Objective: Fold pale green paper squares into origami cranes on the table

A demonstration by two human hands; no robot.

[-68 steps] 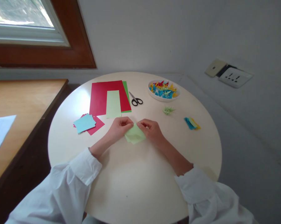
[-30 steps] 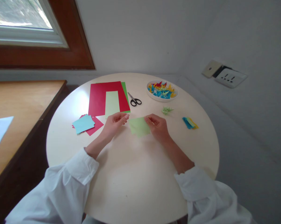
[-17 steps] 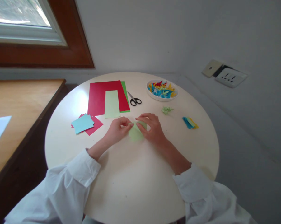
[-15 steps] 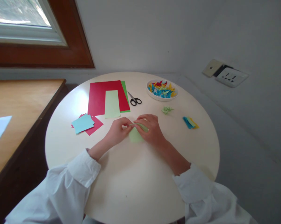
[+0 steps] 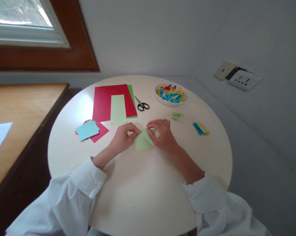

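Note:
A light green sheet of paper [image 5: 143, 141] with a crease or fold across it is held between both hands, low over the round white table [image 5: 138, 196]. My left hand [image 5: 125, 136] pinches its upper left corner between thumb and fingers. Along the upper right edge, my right hand [image 5: 161, 134] grips it in the same way, covering part of that side. Beyond the hands lie a larger pale green strip [image 5: 118, 109] and black-handled scissors [image 5: 142, 105]. Small folded green paper pieces [image 5: 176, 115] rest past my right hand.
Red sheets [image 5: 101, 103] over a green one lie at the back left. Light blue cards [image 5: 87, 130] sit on pink ones at the left. A white dish [image 5: 171, 103] holds many folded colourful papers. Blue and yellow slips [image 5: 201, 128] lie at the right. A wooden desk [image 5: 27, 111] stands left.
My right hand has slid a little to the right along the green paper, away from my left hand, and more of the sheet shows between them. My left hand has stayed nearly still.

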